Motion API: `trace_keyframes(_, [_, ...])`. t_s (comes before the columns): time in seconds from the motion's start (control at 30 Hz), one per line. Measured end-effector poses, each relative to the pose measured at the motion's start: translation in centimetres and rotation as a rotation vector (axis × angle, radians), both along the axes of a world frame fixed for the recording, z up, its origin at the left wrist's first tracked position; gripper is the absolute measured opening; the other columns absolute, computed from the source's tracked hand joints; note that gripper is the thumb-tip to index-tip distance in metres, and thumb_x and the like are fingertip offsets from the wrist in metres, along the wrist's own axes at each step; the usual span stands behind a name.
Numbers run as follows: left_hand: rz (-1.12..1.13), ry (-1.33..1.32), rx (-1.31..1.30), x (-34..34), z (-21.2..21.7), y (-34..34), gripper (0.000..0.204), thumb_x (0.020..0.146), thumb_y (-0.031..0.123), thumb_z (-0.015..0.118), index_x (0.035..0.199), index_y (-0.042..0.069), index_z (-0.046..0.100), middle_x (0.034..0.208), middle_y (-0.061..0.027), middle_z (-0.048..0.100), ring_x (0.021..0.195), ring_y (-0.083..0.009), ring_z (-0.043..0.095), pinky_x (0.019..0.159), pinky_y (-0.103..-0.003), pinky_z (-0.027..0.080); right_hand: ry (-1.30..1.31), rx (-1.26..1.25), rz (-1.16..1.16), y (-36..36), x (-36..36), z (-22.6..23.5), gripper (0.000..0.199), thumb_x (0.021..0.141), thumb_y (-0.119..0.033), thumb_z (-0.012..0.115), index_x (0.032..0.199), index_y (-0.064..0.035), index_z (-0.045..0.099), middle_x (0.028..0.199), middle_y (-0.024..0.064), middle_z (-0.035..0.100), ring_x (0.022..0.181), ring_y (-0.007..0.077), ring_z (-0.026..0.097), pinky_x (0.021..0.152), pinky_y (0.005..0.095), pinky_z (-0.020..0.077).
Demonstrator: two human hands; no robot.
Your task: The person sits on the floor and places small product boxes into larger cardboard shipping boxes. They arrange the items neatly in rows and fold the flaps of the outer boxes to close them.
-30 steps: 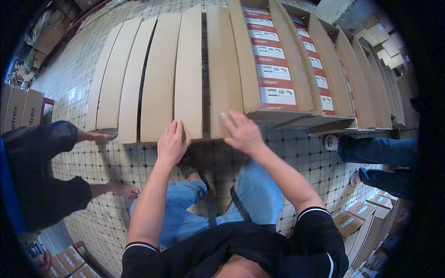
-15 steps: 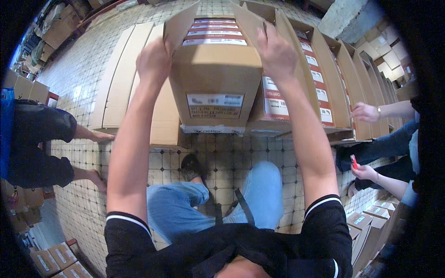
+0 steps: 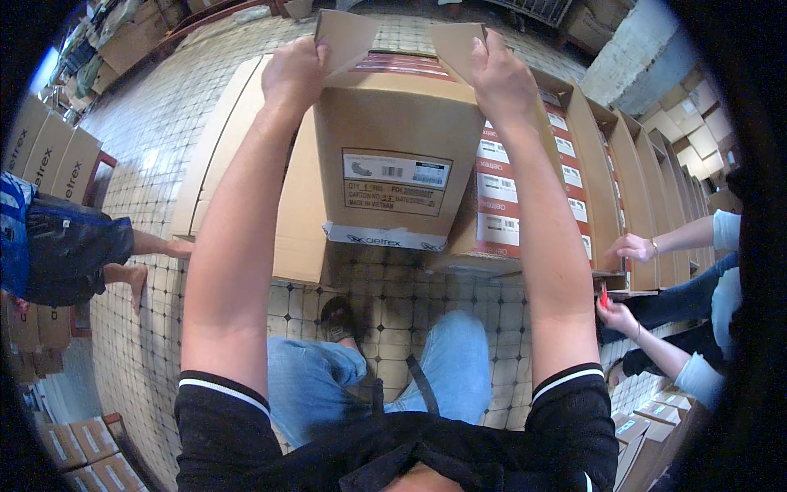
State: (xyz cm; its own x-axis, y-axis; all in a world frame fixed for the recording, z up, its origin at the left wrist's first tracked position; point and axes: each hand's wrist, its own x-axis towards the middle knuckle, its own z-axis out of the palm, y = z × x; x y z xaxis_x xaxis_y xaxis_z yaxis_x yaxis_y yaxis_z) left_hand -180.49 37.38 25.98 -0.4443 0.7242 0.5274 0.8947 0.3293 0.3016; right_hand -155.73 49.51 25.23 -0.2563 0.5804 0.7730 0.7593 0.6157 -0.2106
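Note:
A brown cardboard carton (image 3: pixel 393 115) stands in front of me with its top open and its printed label facing me. Inside it lie red and white shoe boxes (image 3: pixel 402 62), mostly hidden by the carton's front wall. My left hand (image 3: pixel 291 78) is closed on the carton's left flap (image 3: pixel 348 41). On the other side, my right hand (image 3: pixel 504 86) grips the right flap (image 3: pixel 459 49), thumb up along its edge. Both flaps point upward, and the carton leans slightly, its base near the tiled floor.
To the right runs a row of open cartons (image 3: pixel 582 156) packed with shoe boxes. A closed carton (image 3: pixel 299 197) sits at left. Another person's hand (image 3: pixel 635 248) touches the row; their other hand holds a small red tool (image 3: pixel 604 297). Someone else stands at the left edge, near stacked cartons (image 3: pixel 49 156).
My hands and the held flaps have shifted farther up in view. More of the carton's front shows, and less of its contents. The right-hand person's hands have moved leftward.

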Motion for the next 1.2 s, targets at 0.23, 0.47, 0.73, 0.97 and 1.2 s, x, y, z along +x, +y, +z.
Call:
trace_keyframes(0.23, [-0.026, -0.080, -0.141, 0.4, -5.2, -2.3, 0.046, 0.098, 0.041, 0.047, 0.092, 0.001, 0.071, 0.091, -0.0233, 0.071, 0.090, -0.0395, 0.070, 0.080, -0.052, 0.054, -0.073, -0.063, 0.108, -2.0, 1.9, -6.0, 0.040, 0.100, -0.031, 0.050, 0.137, -0.0157, 0.047, 0.084, 0.0156, 0.071, 0.069, 0.0359, 0.070, 0.053, 0.0495, 0.0550])
trace_keyframes(0.47, [0.002, -0.449, -0.511, 8.9, -16.5, -12.7, 0.037, 0.096, 0.029, 0.059, 0.125, 0.007, 0.059, 0.110, -0.0239, 0.068, 0.103, -0.0438, 0.065, 0.090, -0.053, 0.051, -0.527, -0.416, 0.147, -18.6, 6.3, -17.2, 0.057, 0.092, -0.022, 0.059, 0.147, -0.0111, 0.044, 0.082, 0.0097, 0.065, 0.074, 0.0252, 0.067, 0.068, 0.0406, 0.0537])
trace_keyframes(0.73, [-0.128, -0.270, -0.403, 12.4, -14.6, -12.2, 0.042, 0.096, 0.022, 0.058, 0.135, 0.008, 0.054, 0.147, -0.0272, 0.042, 0.124, -0.0467, 0.051, 0.100, -0.053, 0.046, -0.453, -0.782, 0.368, -16.9, -2.8, -19.9, 0.049, 0.090, -0.017, 0.062, 0.134, 0.0001, 0.050, 0.130, 0.0245, 0.049, 0.122, 0.0395, 0.051, 0.100, 0.0445, 0.0464])
trace_keyframes(0.97, [-0.156, -0.441, -0.387, 8.1, -18.2, -10.6, 0.038, 0.093, 0.009, 0.053, 0.130, 0.004, 0.060, 0.128, -0.0229, 0.060, 0.110, -0.0400, 0.062, 0.095, -0.047, 0.051, -0.352, -0.832, 0.119, -10.4, -7.4, -27.1, 0.073, 0.089, -0.038, 0.066, 0.146, 0.0021, 0.041, 0.150, 0.0226, 0.041, 0.143, 0.0371, 0.032, 0.120, 0.0529, 0.0214])
trace_keyframes(1.2, [-0.086, -0.754, -0.263, 4.9, -16.8, -11.5, 0.041, 0.090, 0.010, 0.049, 0.127, 0.007, 0.066, 0.087, -0.0295, 0.068, 0.083, -0.0364, 0.071, 0.081, -0.045, 0.052, -0.500, -0.625, 0.205, -13.2, -2.3, -16.0, 0.059, 0.086, -0.035, 0.071, 0.133, -0.0044, 0.054, 0.125, 0.0164, 0.055, 0.120, 0.0330, 0.050, 0.104, 0.0477, 0.0392])
